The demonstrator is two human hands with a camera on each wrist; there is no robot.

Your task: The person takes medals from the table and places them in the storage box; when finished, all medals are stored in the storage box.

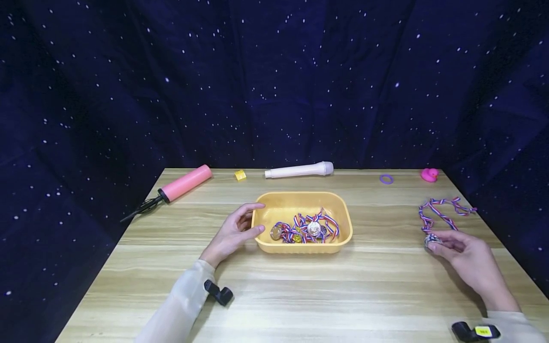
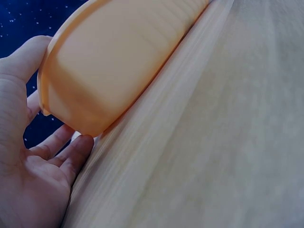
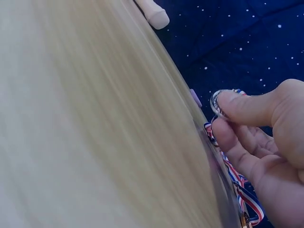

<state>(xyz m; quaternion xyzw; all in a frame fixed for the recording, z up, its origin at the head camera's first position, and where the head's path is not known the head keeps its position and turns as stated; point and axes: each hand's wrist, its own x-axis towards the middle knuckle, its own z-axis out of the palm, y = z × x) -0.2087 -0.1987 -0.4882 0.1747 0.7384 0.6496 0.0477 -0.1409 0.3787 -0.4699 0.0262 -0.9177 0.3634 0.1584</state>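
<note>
A yellow plastic basin (image 1: pixel 347 228) stands in the middle of the table. Several medals on red, white and blue striped ribbons lie tangled inside it, a silver medal (image 1: pixel 314 229) among them. At the basin's left end, my left hand (image 1: pixel 233 233) grips the rim, thumb on the near side and fingers around the end wall. Far to the right, my right hand (image 1: pixel 467 257) pinches another medal (image 1: pixel 432 239) between thumb and fingers. Its striped ribbon (image 1: pixel 442 214) trails over the table beyond the hand. In the right wrist view the medal (image 3: pixel 216 102) shows a silvery rim.
Along the table's back edge lie a pink hand pump (image 1: pixel 187 183) with a black nozzle, a small yellow block (image 1: pixel 240 175), a white toy microphone (image 1: pixel 300 170), a purple ring (image 1: pixel 386 179) and a pink rubber duck (image 1: pixel 429 175). A dark starry curtain (image 1: pixel 274 85) hangs behind.
</note>
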